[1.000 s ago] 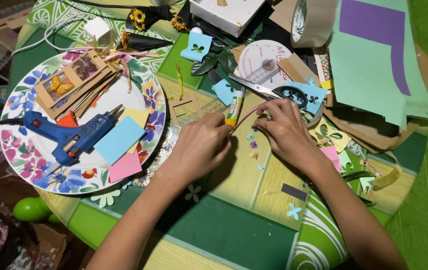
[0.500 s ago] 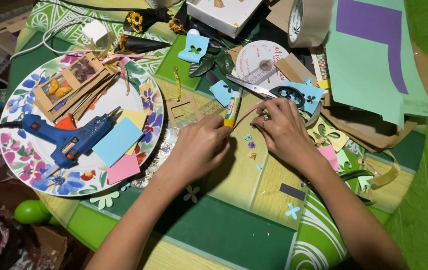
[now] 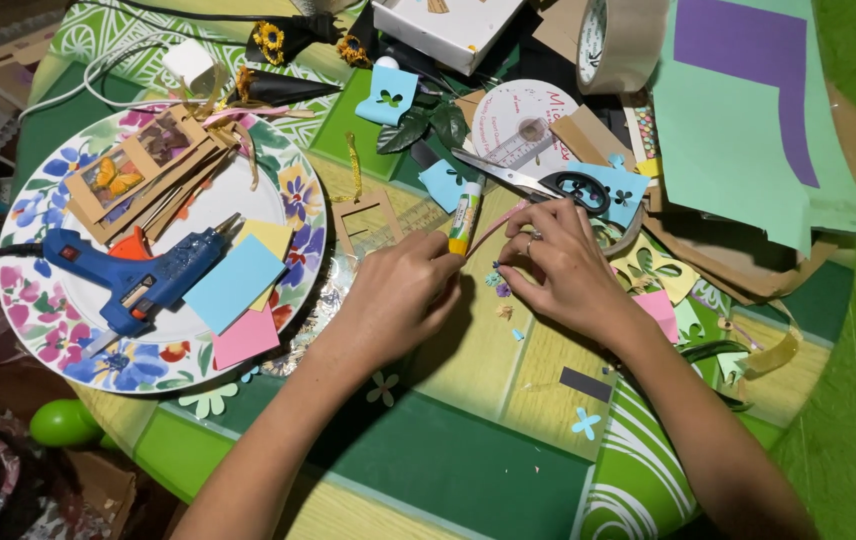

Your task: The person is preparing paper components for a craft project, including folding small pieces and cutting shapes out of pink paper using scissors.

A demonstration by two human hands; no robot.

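Fingers of left hand (image 3: 393,300) and right hand (image 3: 558,265) pinch thin pink paper strip (image 3: 493,228), slanted, beside glue stick (image 3: 465,217).

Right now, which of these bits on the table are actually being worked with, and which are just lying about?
In use:
left hand
right hand
thin pink strip between both hands
glue stick at the left fingertips

Lying about:
blue glue gun on flowered plate
scissors
tape roll
white box
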